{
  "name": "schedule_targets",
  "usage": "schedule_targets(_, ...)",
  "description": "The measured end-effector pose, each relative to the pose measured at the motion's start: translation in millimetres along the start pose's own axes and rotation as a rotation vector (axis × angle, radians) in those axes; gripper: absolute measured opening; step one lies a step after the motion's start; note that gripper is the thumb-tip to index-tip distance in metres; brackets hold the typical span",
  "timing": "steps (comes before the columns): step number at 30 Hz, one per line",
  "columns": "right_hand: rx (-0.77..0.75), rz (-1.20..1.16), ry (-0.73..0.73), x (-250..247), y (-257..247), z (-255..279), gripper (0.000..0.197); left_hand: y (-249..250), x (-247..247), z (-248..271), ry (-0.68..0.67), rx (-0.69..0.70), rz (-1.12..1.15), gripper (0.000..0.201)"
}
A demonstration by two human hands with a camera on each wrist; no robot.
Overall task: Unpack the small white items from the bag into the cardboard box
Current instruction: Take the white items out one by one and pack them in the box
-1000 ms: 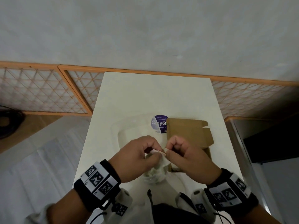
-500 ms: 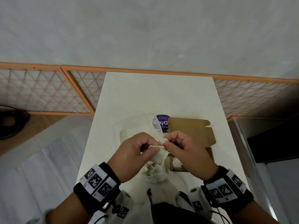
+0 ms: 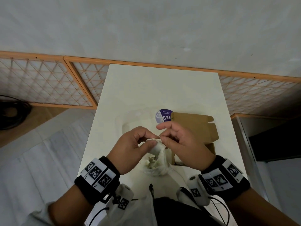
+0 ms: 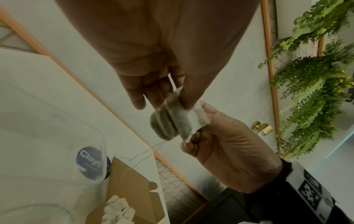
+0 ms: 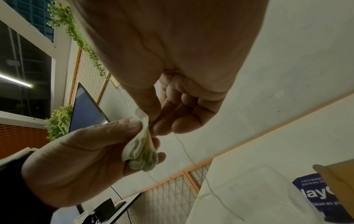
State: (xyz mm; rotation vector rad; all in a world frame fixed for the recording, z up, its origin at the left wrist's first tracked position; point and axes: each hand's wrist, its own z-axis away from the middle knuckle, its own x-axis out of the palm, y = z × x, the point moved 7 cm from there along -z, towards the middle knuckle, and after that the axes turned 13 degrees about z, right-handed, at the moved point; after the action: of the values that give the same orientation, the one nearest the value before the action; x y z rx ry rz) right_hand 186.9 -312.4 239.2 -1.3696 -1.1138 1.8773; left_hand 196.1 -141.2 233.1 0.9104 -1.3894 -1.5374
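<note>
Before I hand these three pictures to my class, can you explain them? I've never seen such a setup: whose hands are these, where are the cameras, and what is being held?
No machine here: a person works with bare hands and wears three cameras. One sits on the head and looks down at a white table; one on each wrist looks along the hand. The black wristbands carry printed markers. The left hand and right hand together pinch a small white sachet with greenish filling and a thin thread. Below them sits a clear bag holding more. An open cardboard box lies to the right, with white items already inside. A clear plastic tub with a purple label stands behind.
</note>
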Motion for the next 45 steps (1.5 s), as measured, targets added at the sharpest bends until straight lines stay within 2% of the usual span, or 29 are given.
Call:
schedule_targets(5,0.095,-0.018,0.039,7.5,14.2,-8.4,0.019,-7.5,-13.3,4.6,0.079,-0.028,-0.002,0.012)
schedule_targets(8,0.163,0.25,-0.059,27.5,51.2,-19.5,0.011,-8.3,-24.7,10.0,0.152,-0.032,0.009,0.017)
schedule_targets(10,0.167,0.456,-0.168,49.7,76.5,-25.5,0.012,-9.9,-31.7,14.6,0.18,-0.038,0.0,0.016)
schedule_targets(14,0.175,0.659,-0.361,99.2,118.0,-30.8,0.015,-12.0,-41.8,24.3,0.21,-0.058,-0.022,0.015)
schedule_targets(20,0.226,0.783,-0.365,129.2,142.8,-36.8,0.029,-17.4,-53.8,34.9,0.243,-0.081,-0.038,0.016)
schedule_targets(26,0.25,0.762,-0.366,138.1,150.8,-34.6,0.015,-19.3,-61.0,40.1,0.258,-0.101,-0.038,0.015)
schedule_targets(30,0.256,0.699,-0.321,126.4,144.3,-30.9,0.014,-18.7,-63.0,38.0,0.26,-0.09,-0.047,0.017)
schedule_targets(33,0.239,0.558,-0.197,100.6,133.2,-21.7,0.004,-21.2,-65.0,34.1,0.263,-0.091,-0.022,0.029)
schedule_targets(34,0.223,0.517,-0.141,89.5,128.5,-18.2,0.008,-22.7,-66.1,32.5,0.266,-0.102,-0.03,0.033)
schedule_targets(38,0.247,0.307,-0.013,43.3,97.7,-2.8,0.013,-22.7,-65.7,26.3,0.234,-0.126,-0.109,0.019)
schedule_targets(41,0.291,0.181,0.047,11.1,73.8,9.7,0.01,-21.1,-56.3,18.8,0.167,-0.106,-0.095,0.018)
schedule_targets(45,0.255,0.062,0.146,-19.5,45.4,21.1,0.013,-13.6,-41.2,6.2,0.096,-0.076,-0.092,0.023)
